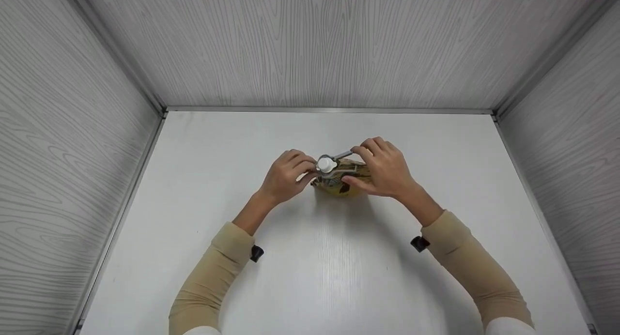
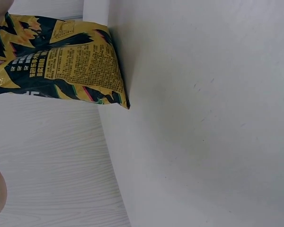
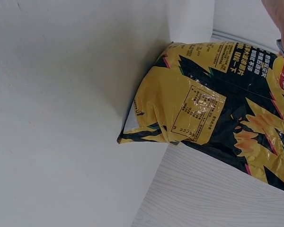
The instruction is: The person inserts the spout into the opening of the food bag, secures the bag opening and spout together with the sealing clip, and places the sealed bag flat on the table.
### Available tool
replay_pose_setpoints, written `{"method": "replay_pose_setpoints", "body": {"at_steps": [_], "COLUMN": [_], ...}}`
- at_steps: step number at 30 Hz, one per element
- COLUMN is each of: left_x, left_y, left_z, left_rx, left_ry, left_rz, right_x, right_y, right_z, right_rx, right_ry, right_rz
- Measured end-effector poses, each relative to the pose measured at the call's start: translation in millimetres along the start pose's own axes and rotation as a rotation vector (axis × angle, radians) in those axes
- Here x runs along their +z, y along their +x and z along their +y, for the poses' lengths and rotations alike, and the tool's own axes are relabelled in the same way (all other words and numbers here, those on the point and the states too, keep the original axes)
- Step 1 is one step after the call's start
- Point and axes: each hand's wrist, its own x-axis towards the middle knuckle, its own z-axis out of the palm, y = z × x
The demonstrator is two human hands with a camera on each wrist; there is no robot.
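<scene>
A yellow-and-black chip bag (image 1: 341, 187) stands on the white table, between the hands in the head view. Its printed lower part shows in the left wrist view (image 2: 83, 64) and the right wrist view. Over its top is a grey bag clip (image 1: 345, 171) with a round white cap (image 1: 326, 164); its two arms spread apart toward the right. My left hand (image 1: 289, 174) pinches the clip's left end beside the cap. My right hand (image 1: 385, 168) holds the far arm with its fingertips, its thumb reaching low over the bag near the other arm.
Grey wood-grain panels rise behind the table (image 1: 310, 277) and along both sides, with a metal strip (image 1: 329, 110) along the back edge. A small black wrist device (image 1: 256, 253) sits by the left sleeve, another (image 1: 419, 243) by the right sleeve.
</scene>
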Motion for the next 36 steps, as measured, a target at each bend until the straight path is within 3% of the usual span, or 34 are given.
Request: {"method": "replay_pose_setpoints", "body": {"at_steps": [24, 36], "left_x": [-0.5, -0.2], "left_y": [3.6, 4.1], "left_z": [-1.1, 0.4], "left_rx": [0.036, 0.037], "left_ry": [0.020, 0.016], "left_rz": [0.022, 0.016], "right_x": [-2.6, -1.5], "right_y": [-0.7, 5.3], "right_z": [-1.4, 1.4], "right_rx": [0.004, -0.041], "right_ry": [-0.008, -0.026], "right_rz": [0.028, 0.019]}}
